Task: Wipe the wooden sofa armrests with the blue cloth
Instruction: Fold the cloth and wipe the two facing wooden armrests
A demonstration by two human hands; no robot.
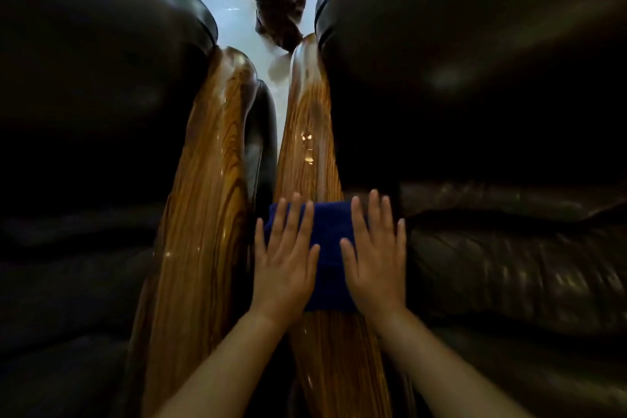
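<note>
Both hands lie flat, fingers spread, pressing the blue cloth (327, 241) onto the right wooden armrest (307, 146) at lower centre. Left hand (283, 256) and right hand (375, 256) grip nothing closed.

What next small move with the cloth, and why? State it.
Probably slide the blue cloth forward along the right armrest. Both the left hand and the right hand press it flat across the wood, and a long stretch of glossy armrest lies bare ahead of it. The left armrest has no cloth on it.
</note>
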